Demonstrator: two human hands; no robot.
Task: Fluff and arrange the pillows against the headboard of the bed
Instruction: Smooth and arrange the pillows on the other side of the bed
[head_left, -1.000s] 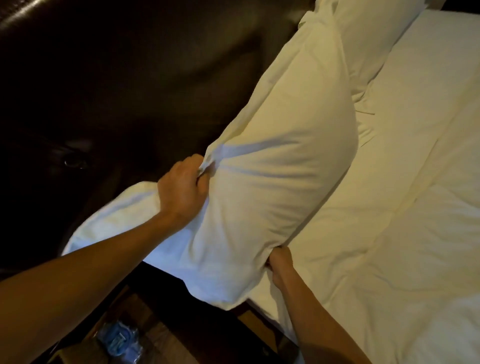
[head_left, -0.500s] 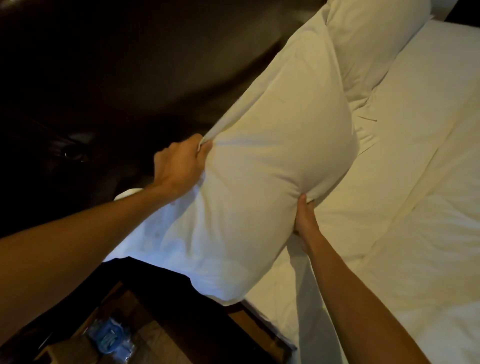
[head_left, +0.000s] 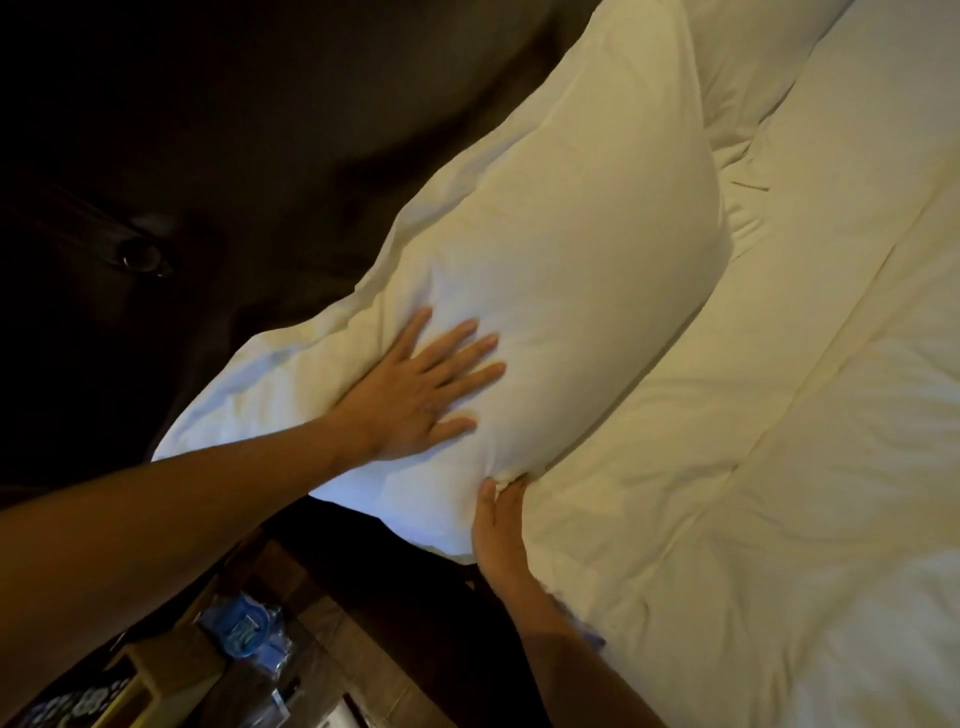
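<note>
Against the dark headboard (head_left: 270, 130) leans the near pillow (head_left: 561, 270), its base on the bed sheet (head_left: 727, 467). Left hand (head_left: 415, 389) lies flat, fingers splayed, pressing the face to seat it. Right hand (head_left: 498, 525) apparently pinches the lower corner, though its fingertips are hidden. A second pillow (head_left: 753, 62) sits beyond.

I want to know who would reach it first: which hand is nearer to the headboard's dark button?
Left. The left hand lies flat on the near pillow, on the side toward the button. The right hand pinches the pillow's lower edge by the bedsheet, farther away.
</note>
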